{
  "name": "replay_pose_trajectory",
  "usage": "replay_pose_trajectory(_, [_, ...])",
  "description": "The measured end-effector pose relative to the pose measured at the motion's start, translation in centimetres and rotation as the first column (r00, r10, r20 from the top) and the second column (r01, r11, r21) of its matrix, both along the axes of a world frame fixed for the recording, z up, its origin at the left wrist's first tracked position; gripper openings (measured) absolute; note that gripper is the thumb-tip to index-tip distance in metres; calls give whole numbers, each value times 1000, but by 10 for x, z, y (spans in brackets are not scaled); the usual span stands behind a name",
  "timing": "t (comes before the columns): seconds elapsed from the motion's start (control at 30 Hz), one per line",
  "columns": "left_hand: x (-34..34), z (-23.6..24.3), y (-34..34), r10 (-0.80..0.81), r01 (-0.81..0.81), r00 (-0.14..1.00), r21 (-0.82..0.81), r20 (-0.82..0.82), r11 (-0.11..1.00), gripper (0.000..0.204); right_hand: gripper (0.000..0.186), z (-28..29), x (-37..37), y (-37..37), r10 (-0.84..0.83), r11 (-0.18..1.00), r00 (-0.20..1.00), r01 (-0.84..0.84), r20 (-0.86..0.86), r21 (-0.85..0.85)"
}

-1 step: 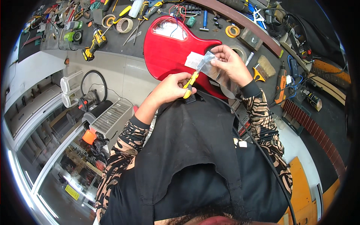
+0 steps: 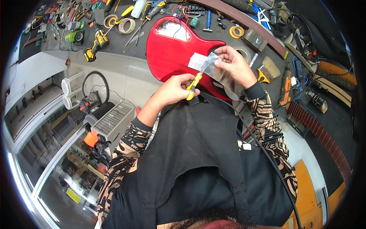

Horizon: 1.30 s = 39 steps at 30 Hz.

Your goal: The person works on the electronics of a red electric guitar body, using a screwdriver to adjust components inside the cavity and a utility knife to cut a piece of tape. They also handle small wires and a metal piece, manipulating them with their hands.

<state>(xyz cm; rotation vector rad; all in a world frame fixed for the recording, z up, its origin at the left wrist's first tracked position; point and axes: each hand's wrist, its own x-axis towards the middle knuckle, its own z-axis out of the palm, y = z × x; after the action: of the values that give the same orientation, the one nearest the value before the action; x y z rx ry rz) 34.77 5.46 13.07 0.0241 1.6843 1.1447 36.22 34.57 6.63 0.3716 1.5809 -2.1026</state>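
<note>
While the left hand (image 2: pixel 173 89) grips a yellow-and-black tool (image 2: pixel 193 87), the right hand (image 2: pixel 234 66) pinches a clear bag (image 2: pixel 225 78)

Nearest is a black apron (image 2: pixel 190 126), with a patterned sleeve (image 2: pixel 127 147) on the left and another on the right. Left hand: fingers curled round the tool's handle, which slants up and away; its far end meets the left end of the bag, touching or merely overlapping, cannot tell which. Right hand: thumb and fingers drawn narrow on the plastic.

The bag is see-through and creased, held above the near right part of a red guitar body (image 2: pixel 167 53); what it contains is too unclear to name. At the bag's left, over the red top, is a white slip (image 2: pixel 197 61); cannot tell whether it is attached.

Guitar body lies flat on a dark bench (image 2: pixel 213 38). Toward its far end, an open cavity (image 2: pixel 173 30), silvery inside, with red and blue wires (image 2: pixel 183 12) near its far rim.

Right of the body: a wide brush (image 2: pixel 270 68); farther right, a black-and-yellow can (image 2: pixel 318 102), inside hidden. Left of the body: a yellow-and-black drill (image 2: pixel 97 45), and between the two a tape roll (image 2: pixel 127 25). Farther back, a pale bottle (image 2: pixel 137 9); contents unreadable. Low on the left, below bench level, a grey box (image 2: pixel 114 121) topped with pale slats.
</note>
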Motion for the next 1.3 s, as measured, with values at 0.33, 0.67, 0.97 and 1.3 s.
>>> replay_pose_trajectory(0.33, [0, -2, -1, 7, -7, 1000, -3, 18, 1000, 50, 45, 7, -4, -1, 9, 1000, 999, -9, 42, -17])
replay_pose_trajectory(0.67, [-2, -7, -3, 5, -5, 999, 10, 38, 1000, 53, 44, -3, -3, -1, -4, 999, 1000, 5, 29, -36])
replay_pose_trajectory(0.97, [1, -13, -6, 32, -32, 999, 16, 6, 999, 48, 44, -9, -4, -2, -4, 999, 999, 6, 31, -40])
replay_pose_trajectory(1.3, [-2, -6, -2, 9, -10, 999, 5, 45, 1000, 50, 44, -3, -4, -4, -9, 1000, 1000, 10, 13, -17])
